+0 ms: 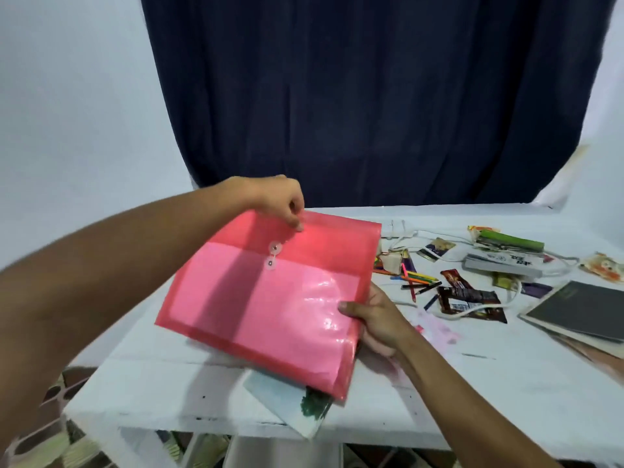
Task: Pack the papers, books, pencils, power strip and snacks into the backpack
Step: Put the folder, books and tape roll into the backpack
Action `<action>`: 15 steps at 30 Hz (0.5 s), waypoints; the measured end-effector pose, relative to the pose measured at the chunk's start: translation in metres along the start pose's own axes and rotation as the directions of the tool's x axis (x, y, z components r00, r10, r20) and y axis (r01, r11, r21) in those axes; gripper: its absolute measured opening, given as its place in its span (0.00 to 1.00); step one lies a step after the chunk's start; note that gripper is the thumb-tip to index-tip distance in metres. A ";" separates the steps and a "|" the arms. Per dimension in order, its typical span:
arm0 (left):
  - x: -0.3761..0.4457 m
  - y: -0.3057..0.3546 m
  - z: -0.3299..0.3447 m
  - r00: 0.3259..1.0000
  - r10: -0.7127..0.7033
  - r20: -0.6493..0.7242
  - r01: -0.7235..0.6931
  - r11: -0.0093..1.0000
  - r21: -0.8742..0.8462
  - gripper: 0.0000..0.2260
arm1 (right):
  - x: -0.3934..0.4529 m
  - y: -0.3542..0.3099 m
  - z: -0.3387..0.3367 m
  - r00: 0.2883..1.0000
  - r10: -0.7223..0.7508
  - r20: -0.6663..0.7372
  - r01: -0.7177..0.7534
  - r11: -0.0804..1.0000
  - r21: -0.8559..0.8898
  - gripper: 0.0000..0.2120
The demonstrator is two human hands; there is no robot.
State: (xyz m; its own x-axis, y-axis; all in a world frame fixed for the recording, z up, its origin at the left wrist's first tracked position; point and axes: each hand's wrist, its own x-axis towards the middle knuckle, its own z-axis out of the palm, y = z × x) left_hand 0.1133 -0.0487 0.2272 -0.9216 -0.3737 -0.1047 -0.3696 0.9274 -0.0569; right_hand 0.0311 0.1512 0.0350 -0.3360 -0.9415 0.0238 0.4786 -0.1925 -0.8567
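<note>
A translucent pink plastic envelope folder (270, 298) with a string-and-button clasp is held tilted above the white table (472, 383). My left hand (283, 197) pinches its top flap edge. My right hand (374, 319) grips its right side. Pale sheets show through the plastic. A paper (290, 407) with a green print lies under the folder at the table's front edge. Coloured pencils (415, 282), dark snack wrappers (469, 298), a white power strip (503, 265) with its cord, and dark-covered books (580, 312) lie to the right. No backpack is in view.
A dark blue curtain (371, 96) hangs behind the table against a pale wall. A green packet (510, 239), small cards and more snack packets (604, 266) lie at the table's far right. Patterned floor (50, 434) shows below the table's left front corner.
</note>
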 end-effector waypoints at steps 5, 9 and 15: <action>-0.026 -0.026 0.026 0.849 0.025 -0.527 -0.128 0.979 -0.160 0.18 | 0.006 0.003 0.013 0.943 -0.043 -0.331 0.071 0.995 0.073 0.20; -0.053 -0.075 0.079 0.602 -0.246 -0.760 -0.177 0.887 -0.427 0.06 | 0.020 0.009 -0.001 0.877 -0.022 -0.480 0.148 0.962 0.228 0.27; -0.051 -0.140 0.199 0.817 -0.341 -0.466 -0.052 0.760 -0.648 0.07 | 0.036 0.032 0.003 0.787 -0.076 -0.612 0.305 0.910 0.280 0.30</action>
State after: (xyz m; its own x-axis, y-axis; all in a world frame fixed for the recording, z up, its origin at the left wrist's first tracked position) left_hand 0.2354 -0.1623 0.0428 -0.6817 -0.6149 0.3965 -0.3095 0.7334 0.6052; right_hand 0.0367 0.1105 0.0096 -0.7974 -0.5573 -0.2316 0.5600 -0.5401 -0.6282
